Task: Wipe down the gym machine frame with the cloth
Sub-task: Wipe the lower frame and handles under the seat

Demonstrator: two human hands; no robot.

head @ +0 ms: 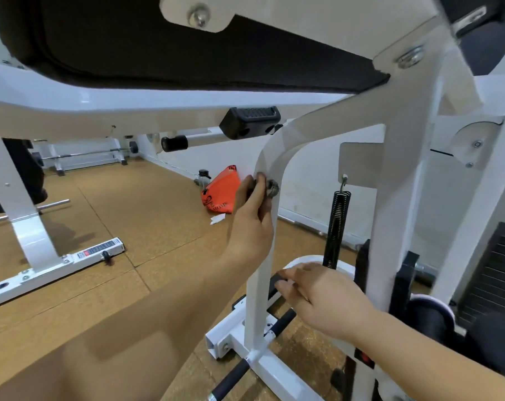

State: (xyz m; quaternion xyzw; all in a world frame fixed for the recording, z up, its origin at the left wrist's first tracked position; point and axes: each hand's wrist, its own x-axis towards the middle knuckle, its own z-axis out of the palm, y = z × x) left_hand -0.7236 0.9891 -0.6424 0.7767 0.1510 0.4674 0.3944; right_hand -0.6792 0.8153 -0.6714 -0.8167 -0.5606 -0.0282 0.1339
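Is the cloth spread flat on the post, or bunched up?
Bunched up. Only a small grey wad of cloth shows, pinched against the white frame post by the fingers of the left hand.

Orange bag (pixel 221 192): black print, partly readable, "MOM". Bench base sticker (pixel 100 250): print illegible.
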